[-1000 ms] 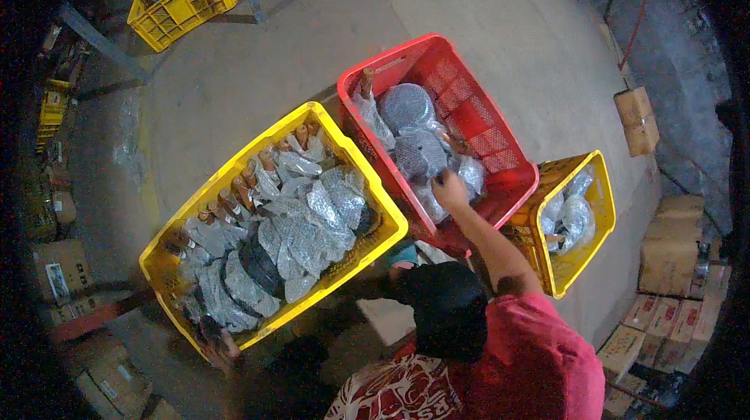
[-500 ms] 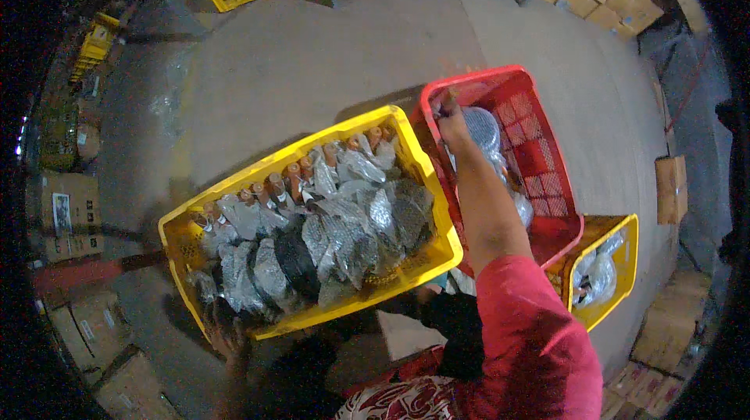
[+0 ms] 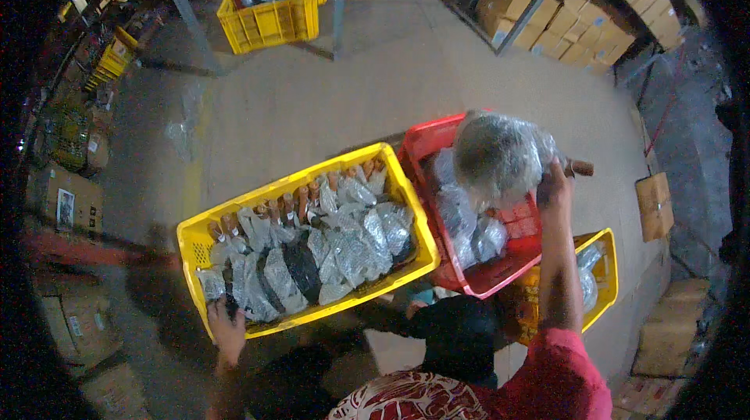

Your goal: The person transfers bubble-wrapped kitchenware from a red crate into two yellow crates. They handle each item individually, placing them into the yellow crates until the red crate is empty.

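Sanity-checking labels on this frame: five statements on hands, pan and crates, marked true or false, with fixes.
1. The right hand holds a wrapped pan. True.
2. The red crate stands between the large yellow crate and the smaller yellow crate. True.
3. The left hand is in the red crate. False: it is at the large yellow crate's near left corner.
4. The pan's brown handle points left in the picture. False: it points right.
5. Several handles line the large yellow crate's far side. True.

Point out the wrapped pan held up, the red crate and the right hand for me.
Wrapped pan point(image 3: 498, 156): head view, middle of its wrapped body.
Red crate point(image 3: 521, 224): head view, bare inner wall.
Right hand point(image 3: 555, 187): head view, back of hand.
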The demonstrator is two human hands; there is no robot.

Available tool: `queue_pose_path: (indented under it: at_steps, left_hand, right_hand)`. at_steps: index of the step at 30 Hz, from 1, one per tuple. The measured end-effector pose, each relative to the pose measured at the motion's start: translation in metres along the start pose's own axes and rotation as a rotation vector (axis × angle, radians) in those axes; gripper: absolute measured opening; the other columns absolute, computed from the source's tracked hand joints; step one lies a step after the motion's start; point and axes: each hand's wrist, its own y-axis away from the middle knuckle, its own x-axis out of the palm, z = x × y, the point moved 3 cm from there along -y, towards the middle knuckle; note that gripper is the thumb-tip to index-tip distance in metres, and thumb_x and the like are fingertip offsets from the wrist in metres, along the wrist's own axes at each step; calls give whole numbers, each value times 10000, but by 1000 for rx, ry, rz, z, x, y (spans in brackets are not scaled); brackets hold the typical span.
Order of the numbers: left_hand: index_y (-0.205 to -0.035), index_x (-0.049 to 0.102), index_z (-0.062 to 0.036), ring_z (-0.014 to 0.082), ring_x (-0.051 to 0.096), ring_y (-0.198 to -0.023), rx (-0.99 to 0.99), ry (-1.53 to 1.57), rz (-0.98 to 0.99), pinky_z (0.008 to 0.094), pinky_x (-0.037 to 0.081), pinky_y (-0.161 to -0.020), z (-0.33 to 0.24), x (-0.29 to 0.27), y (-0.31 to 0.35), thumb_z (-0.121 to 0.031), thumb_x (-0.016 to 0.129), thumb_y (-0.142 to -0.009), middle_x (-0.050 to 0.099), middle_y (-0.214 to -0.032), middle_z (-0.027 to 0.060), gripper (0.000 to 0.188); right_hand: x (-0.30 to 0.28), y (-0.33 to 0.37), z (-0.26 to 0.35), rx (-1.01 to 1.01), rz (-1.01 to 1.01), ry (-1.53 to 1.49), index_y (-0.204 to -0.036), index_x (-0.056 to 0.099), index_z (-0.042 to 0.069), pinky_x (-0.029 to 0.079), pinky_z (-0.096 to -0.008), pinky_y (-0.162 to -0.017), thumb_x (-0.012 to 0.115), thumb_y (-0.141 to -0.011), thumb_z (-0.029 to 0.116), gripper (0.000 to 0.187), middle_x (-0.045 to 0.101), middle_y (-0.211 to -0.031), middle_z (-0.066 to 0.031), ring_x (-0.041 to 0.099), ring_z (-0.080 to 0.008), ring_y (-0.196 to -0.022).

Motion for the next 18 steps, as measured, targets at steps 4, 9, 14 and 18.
queue_pose_path:
  at_steps: [4,9,14,18]
  left_hand:
    - [-1415,414,16,385,383,-1348,-101,246,-12,471,302,-1115,-67,-62,-37,-323,660,-900,411,-1446,238,664]
    - [-1548,195,-119,186,532,-1178,-27,1548,676,337,510,-916,-221,-91,0,-192,686,-861,413,-1476,79,847]
    - [-1514,288,-149,304,397,-1345,-13,1991,338,498,322,-1123,-237,-105,24,-248,761,-794,439,-1449,72,867]
    - [-1451,360,-114,331,478,-1267,-99,2096,389,516,407,-1057,-214,-105,24,-234,766,-772,474,-1403,105,801]
  right_hand:
    - [9,64,47,160,194,-239,-1220,556,18,514,-439,-916,670,-898,296,441,620,-1202,-131,625,-296,-1057]
    - [98,175,29,367,410,-337,-1273,539,57,486,-435,-968,693,-853,272,496,623,-1214,-108,612,-288,-1105]
    - [180,251,7,489,623,-384,-1283,530,56,473,-468,-982,712,-801,212,538,628,-1209,-104,605,-305,-1108]
    - [196,260,-2,613,561,-235,-1274,545,66,478,-496,-963,726,-809,238,528,632,-1194,-115,611,-324,-1087]
